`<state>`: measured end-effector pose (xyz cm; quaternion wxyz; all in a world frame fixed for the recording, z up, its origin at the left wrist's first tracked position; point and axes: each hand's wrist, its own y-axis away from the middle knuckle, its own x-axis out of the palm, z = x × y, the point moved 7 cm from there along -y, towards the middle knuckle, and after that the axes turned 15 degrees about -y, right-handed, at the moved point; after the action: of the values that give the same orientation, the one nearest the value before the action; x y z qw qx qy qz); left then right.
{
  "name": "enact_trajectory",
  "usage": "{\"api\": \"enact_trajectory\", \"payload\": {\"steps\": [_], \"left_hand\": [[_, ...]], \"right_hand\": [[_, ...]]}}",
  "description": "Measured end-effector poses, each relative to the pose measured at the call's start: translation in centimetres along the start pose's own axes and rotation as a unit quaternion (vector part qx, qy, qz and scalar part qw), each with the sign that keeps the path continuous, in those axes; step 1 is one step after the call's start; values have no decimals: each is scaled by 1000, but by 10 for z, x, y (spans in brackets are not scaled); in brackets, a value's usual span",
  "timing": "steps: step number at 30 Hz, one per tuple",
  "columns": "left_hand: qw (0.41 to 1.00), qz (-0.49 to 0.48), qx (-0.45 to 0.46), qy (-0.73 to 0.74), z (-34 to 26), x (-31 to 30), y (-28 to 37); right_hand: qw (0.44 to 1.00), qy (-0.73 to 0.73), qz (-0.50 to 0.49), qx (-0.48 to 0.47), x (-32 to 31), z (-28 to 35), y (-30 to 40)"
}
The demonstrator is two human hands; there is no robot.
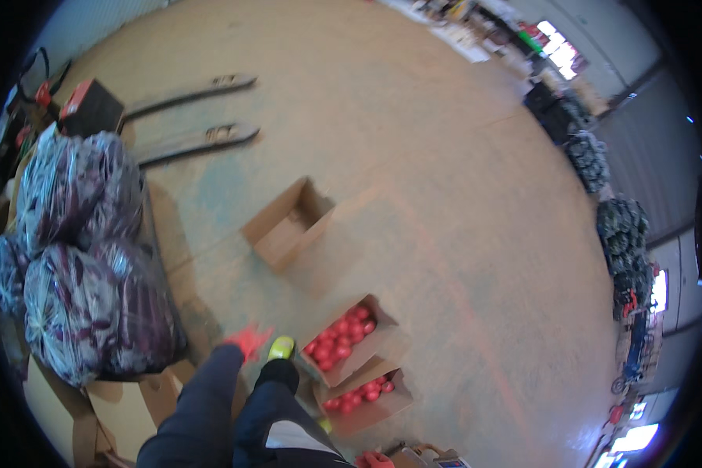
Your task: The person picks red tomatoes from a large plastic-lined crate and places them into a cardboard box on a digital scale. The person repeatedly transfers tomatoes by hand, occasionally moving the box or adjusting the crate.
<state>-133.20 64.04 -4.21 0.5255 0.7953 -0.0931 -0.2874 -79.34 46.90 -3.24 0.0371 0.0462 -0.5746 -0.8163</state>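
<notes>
My left hand, in a red glove, is stretched out above the floor beside my yellow shoe, its fingers apart and holding nothing. At the bottom edge, my right hand, also in red, shows only partly beside a device with a small display; its grip cannot be made out. Two open cardboard boxes, an upper and a lower one, stand on the floor right of my feet. Both hold several round red fruits or vegetables, possibly tomatoes. Farther ahead stands another open cardboard box, with no contents visible.
At left, large clear plastic bags of dark purple produce are piled up, with cardboard boxes below them. Pallet jack forks extend across the floor at upper left. Filled bags and goods line the far right wall.
</notes>
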Motion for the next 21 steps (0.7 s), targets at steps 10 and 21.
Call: {"api": "enact_trajectory", "payload": {"steps": [10, 21], "left_hand": [[981, -158, 56, -93, -27, -75, -265], [956, -264, 16, -130, -17, -66, -352]], "right_hand": [[978, -116, -32, 168, 63, -26, 41], [986, 7, -100, 130, 61, 5, 62]]}}
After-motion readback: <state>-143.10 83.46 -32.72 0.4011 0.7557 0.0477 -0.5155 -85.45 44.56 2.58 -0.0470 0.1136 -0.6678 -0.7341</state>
